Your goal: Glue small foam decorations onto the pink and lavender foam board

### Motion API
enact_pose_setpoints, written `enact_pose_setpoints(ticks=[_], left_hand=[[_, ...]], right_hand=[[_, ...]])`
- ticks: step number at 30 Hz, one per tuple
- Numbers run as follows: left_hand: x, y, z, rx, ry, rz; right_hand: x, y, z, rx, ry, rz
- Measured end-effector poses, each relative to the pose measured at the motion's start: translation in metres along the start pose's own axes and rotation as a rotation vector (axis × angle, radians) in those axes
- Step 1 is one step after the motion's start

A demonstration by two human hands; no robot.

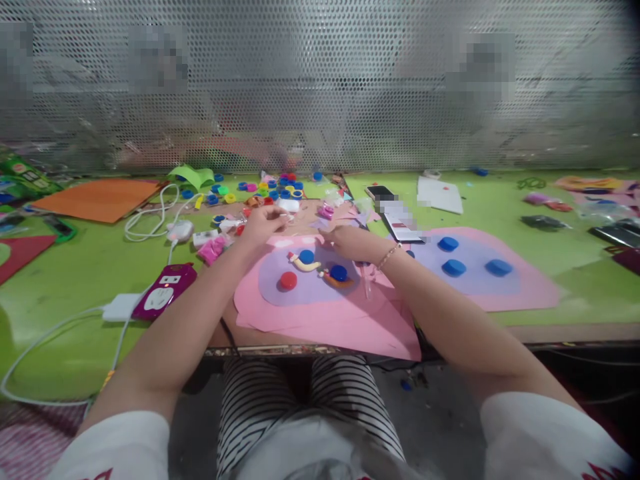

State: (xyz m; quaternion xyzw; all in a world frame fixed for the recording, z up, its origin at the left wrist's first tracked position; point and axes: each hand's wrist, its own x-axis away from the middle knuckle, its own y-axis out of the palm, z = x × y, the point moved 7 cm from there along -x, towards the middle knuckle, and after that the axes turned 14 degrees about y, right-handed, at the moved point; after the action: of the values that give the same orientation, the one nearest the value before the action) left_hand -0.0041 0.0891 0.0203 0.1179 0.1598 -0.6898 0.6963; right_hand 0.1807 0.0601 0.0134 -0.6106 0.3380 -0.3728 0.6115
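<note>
My left hand (266, 223) is over the back edge of a pink paper sheet (250, 310), its fingers pinched together. Something small and pale may be at its fingertips, too small to name. Across from it, my right hand (353, 242) has curled fingers, with the tips drawn together near the sheet's back edge; what they hold, if anything, is hidden. Glued or lying on the purple paper shape (273, 293) are a red cap (289, 281), a blue cap (307, 256) beside a cream curved clay piece (306, 265), and another blue cap (339, 273) against an orange-brown curved piece (336, 283).
To the right lies a second pink-and-purple sheet (530, 290) with blue caps. A phone (395, 215) sits behind my right hand. Several coloured bottle caps (230, 198) are scattered at the back. A purple power strip (166, 291) with white cables is left. A perforated metal screen (320, 87) stands behind.
</note>
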Motion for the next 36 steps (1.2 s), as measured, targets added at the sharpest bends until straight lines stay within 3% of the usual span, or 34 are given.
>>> enact_pose_setpoints(ticks=[6, 14, 23, 36], left_hand=[[0.000, 0.000, 0.000, 0.016, 0.015, 0.008], [0.000, 0.000, 0.003, 0.036, -0.010, 0.025], [-0.002, 0.000, -0.002, 0.043, 0.014, 0.006], [-0.001, -0.001, -0.002, 0.010, 0.002, 0.028]], right_hand=[[0.007, 0.001, -0.002, 0.016, 0.053, -0.081], [0.006, -0.009, 0.006, 0.010, 0.027, 0.019], [0.005, -0.005, 0.000, -0.055, 0.046, -0.081], [0.001, -0.005, 0.005, -0.167, 0.088, -0.068]])
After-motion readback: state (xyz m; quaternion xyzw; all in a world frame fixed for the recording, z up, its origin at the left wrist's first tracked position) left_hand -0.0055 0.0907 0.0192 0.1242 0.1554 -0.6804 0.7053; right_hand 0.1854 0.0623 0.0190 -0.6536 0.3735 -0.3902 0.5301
